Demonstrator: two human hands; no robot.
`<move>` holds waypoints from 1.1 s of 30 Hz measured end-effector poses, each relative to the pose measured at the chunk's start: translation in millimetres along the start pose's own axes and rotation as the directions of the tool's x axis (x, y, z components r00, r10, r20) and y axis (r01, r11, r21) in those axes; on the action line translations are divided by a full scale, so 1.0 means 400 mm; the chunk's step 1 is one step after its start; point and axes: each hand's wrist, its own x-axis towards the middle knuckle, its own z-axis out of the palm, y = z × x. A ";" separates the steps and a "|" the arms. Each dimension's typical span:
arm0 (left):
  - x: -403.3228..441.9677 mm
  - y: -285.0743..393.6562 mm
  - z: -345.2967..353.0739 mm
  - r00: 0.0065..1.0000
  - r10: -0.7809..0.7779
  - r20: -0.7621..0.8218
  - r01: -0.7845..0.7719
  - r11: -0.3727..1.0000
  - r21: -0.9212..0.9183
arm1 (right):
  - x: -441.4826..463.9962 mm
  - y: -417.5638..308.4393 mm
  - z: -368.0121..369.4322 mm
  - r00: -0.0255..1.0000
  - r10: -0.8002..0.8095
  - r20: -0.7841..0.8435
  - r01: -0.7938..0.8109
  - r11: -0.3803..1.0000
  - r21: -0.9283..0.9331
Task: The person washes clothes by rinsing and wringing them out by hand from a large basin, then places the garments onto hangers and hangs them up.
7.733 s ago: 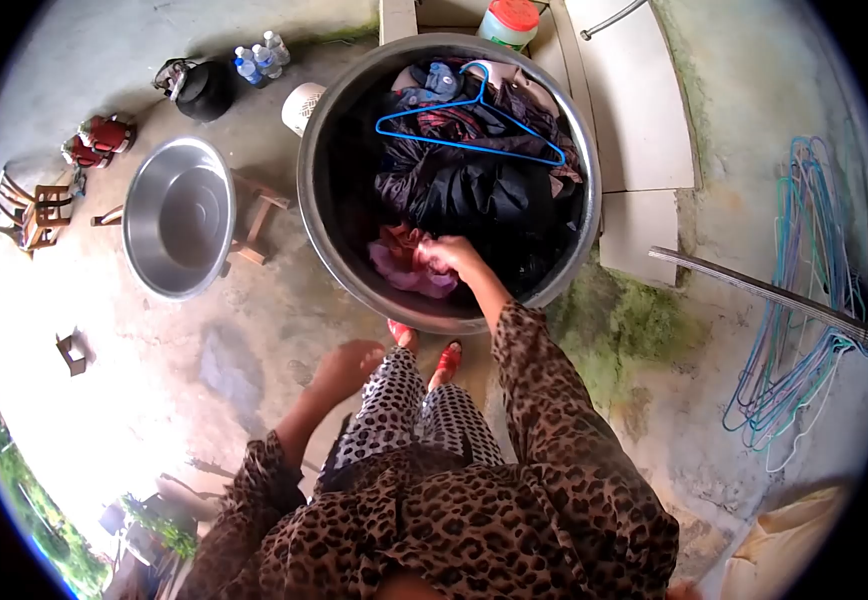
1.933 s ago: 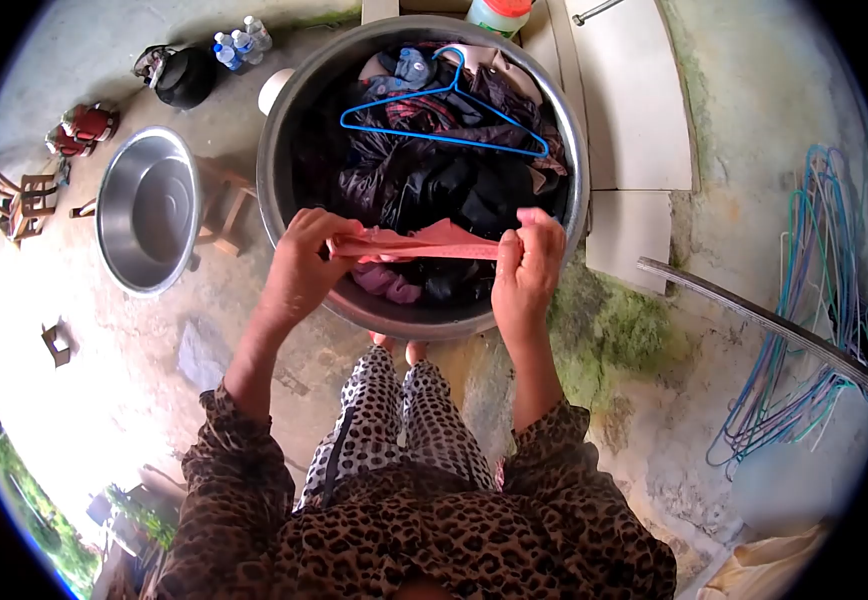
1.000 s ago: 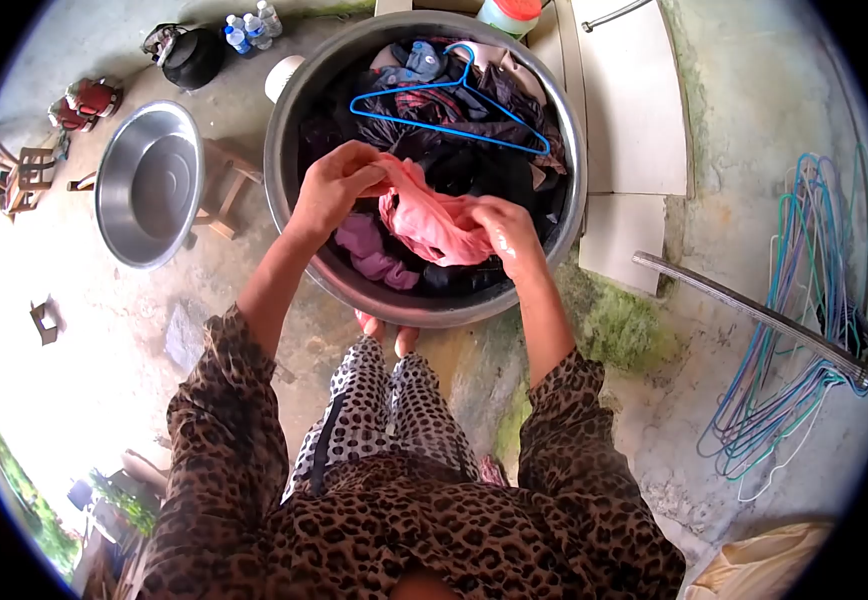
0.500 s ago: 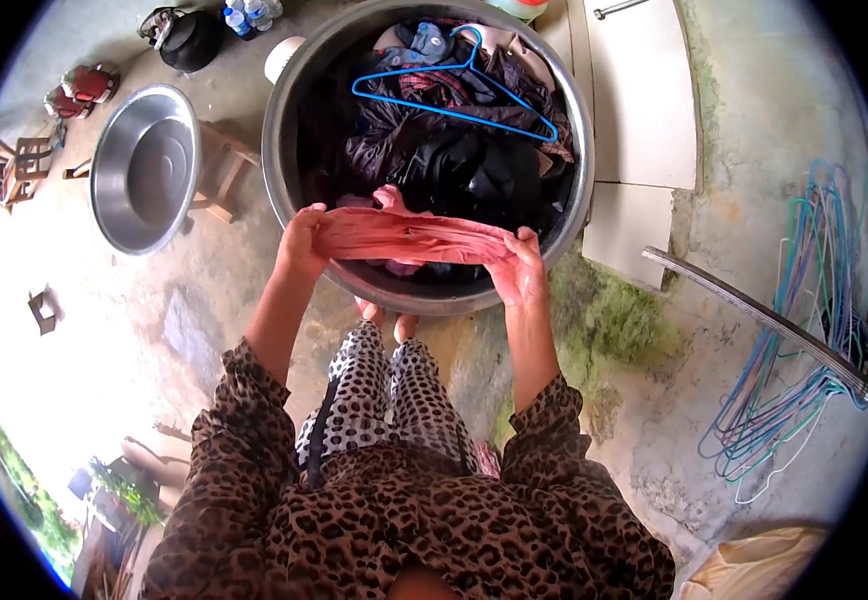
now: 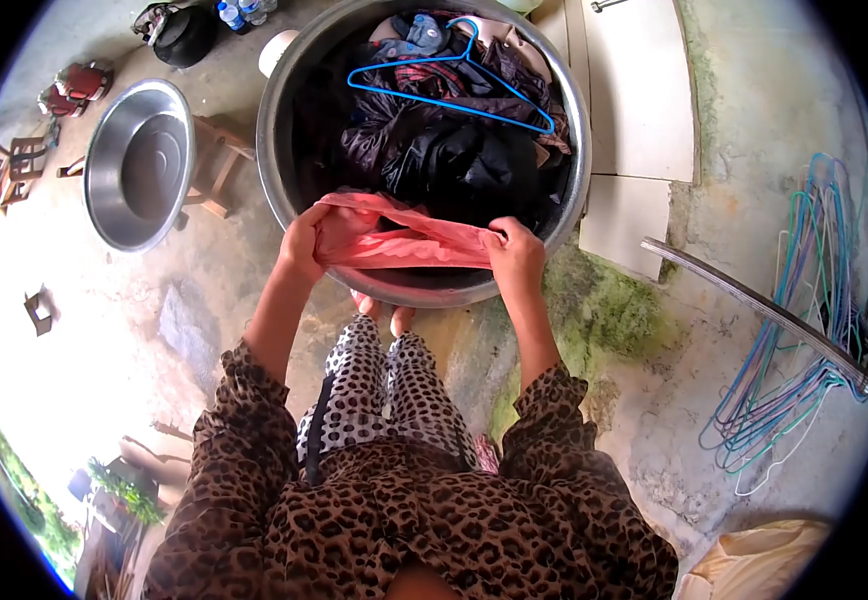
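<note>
A pink garment (image 5: 409, 245) is stretched sideways between my two hands, over the near part of a large metal basin (image 5: 272, 140). My left hand (image 5: 304, 243) is closed on its left end, and my right hand (image 5: 516, 256) grips the right end. A gap shows between the garment's upper and lower edges; its exact kind is not clear. Behind it, dark wet-looking clothes (image 5: 454, 165) fill the basin. On top of them lies a blue clothes hanger (image 5: 444, 103).
A smaller metal basin (image 5: 94, 170) rests on a wooden stool (image 5: 219, 160) at the left. Several hangers (image 5: 789, 370) hang on a metal rod (image 5: 754, 305) at the right. A black kettle (image 5: 184, 38) and water bottles (image 5: 234, 15) stand at the back left.
The garment has opened out from a gathered band, with a gap now between its edges. My right hand has turned, its back now upward, and shifted slightly left.
</note>
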 end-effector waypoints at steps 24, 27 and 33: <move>-0.089 0.017 0.212 0.820 -0.234 0.522 0.280 0.960 -0.010 | 0.063 -0.094 0.266 0.779 -0.296 0.553 -0.622 -0.475 0.622; 0.004 0.061 0.087 0.953 -0.068 0.296 -0.067 0.904 0.422 | 0.077 -0.094 0.142 0.684 -0.205 0.700 -0.719 -0.350 0.600; 0.098 0.117 0.039 0.871 0.251 0.423 -0.434 0.796 0.422 | 0.105 -0.109 -0.001 0.389 -0.394 0.833 -0.676 0.491 0.549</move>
